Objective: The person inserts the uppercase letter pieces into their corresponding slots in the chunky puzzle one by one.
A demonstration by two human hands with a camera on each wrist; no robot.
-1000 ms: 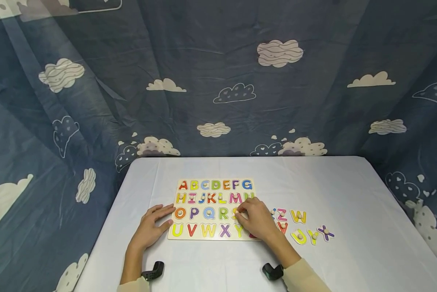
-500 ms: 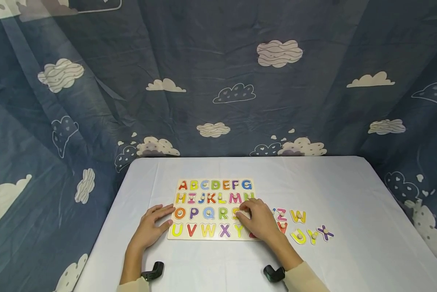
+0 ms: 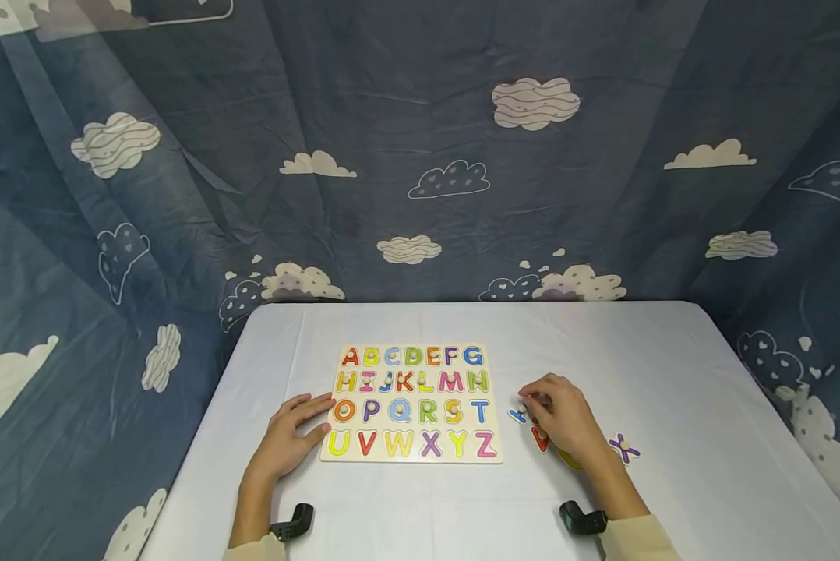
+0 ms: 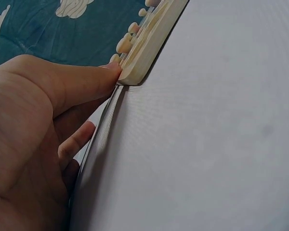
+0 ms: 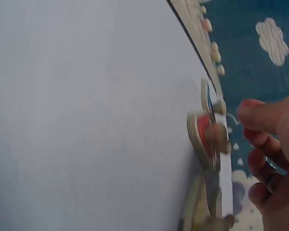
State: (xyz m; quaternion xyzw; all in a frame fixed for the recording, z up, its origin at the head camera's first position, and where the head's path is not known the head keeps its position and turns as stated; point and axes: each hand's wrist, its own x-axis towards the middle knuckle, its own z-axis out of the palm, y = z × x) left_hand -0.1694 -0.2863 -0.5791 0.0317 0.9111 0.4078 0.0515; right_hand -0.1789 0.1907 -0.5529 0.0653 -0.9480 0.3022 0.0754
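Note:
My left hand rests at the left edge of the wooden alphabet puzzle board, fingers fairly straight. In the left wrist view its thumb touches the board's corner. My right hand is over the loose letter pieces right of the board, fingers bent and holding nothing. Beneath its fingertips lies a blue letter piece, likely a T. Beside that is a red V piece. In the right wrist view the fingers are apart from the wooden knob of the blue piece. The hand partly hides a yellow piece.
A purple X piece lies to the right of my right hand. Knobbed letters A to S sit in the board; T and the bottom row show no knobs. A white cloth covers the table, with a cloud-patterned dark curtain behind it.
My right hand has left the S piece on the board and moved right, over the loose letters. The T and Z places are uncovered. My left hand stays put.

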